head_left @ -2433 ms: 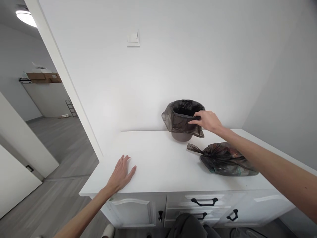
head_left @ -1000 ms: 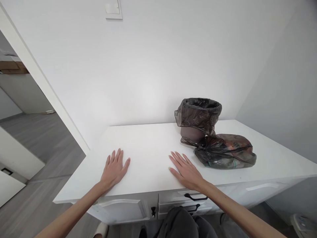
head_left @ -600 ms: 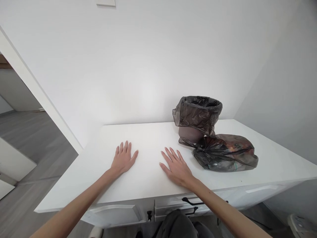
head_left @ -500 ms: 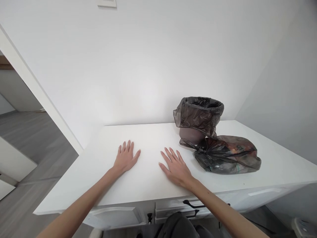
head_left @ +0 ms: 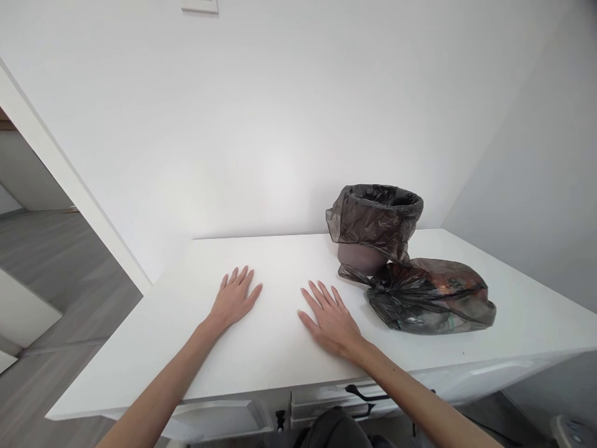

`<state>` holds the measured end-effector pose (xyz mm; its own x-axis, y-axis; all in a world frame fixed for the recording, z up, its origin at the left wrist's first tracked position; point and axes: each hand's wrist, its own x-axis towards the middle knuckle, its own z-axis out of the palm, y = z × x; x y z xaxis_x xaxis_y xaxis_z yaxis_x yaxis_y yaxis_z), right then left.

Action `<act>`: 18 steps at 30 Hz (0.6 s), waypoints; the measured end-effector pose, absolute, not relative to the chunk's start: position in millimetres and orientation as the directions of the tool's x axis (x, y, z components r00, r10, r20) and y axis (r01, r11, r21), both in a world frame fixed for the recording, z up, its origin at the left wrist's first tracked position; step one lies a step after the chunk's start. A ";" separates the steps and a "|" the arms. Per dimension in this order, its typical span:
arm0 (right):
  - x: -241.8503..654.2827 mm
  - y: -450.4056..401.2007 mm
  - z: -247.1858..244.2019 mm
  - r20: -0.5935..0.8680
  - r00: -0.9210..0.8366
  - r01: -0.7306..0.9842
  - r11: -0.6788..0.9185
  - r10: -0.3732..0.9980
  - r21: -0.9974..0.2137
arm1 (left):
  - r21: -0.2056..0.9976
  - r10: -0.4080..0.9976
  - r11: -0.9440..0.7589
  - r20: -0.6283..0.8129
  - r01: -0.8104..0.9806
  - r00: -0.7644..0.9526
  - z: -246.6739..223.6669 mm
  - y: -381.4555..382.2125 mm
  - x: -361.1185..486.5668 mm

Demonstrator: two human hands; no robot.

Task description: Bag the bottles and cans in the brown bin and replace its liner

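My left hand (head_left: pixel 234 297) lies flat, palm down, on the white tabletop (head_left: pixel 275 336), its fingers apart and nothing in it. To its right, my right hand (head_left: pixel 332 322) also rests flat with spread fingers, holding nothing. Just right of that hand lies a knotted dark see-through plastic bag (head_left: pixel 433 298), filled with red-orange and pale contents that I cannot name. Behind the bag stands a small brownish bin (head_left: pixel 359 256). A black bin liner (head_left: pixel 373 221) is folded over its rim, its top open and its inside dark.
A white wall (head_left: pixel 261 124) rises behind the table, with a switch plate (head_left: pixel 199 6) at the top. Drawers with black handles (head_left: pixel 364 393) sit under the front edge. A doorway on the left shows grey flooring (head_left: pixel 79 286). My knee (head_left: pixel 333 429) is below.
Both hands stay flat on the tabletop. The view has shifted slightly; the bag and the bin keep their places.
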<state>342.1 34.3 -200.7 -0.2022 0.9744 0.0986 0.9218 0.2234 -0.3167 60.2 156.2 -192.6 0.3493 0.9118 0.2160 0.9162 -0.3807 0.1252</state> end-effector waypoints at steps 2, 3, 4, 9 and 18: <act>342.1 34.4 -200.7 0.096 -0.203 0.921 0.223 0.974 -0.318 | 0.125 0.911 -0.382 0.214 0.915 0.352 -192.5 156.1 60.1; 342.1 34.4 -200.4 0.093 -0.203 0.921 0.222 0.975 -0.320 | 0.125 0.912 -0.382 0.209 0.916 0.352 -192.1 155.8 60.2; 342.1 34.2 -200.0 0.089 -0.202 0.921 0.220 0.975 -0.321 | 0.127 0.914 -0.380 0.203 0.916 0.351 -191.4 155.4 60.4; 341.6 33.0 -196.6 0.075 -0.197 0.919 0.211 0.977 -0.332 | 0.130 0.921 -0.370 0.185 0.920 0.344 -186.8 152.8 62.3; 340.8 32.7 -195.6 0.096 -0.187 0.924 0.208 0.978 -0.321 | 0.121 0.929 -0.357 0.153 0.926 0.338 -183.0 150.4 64.0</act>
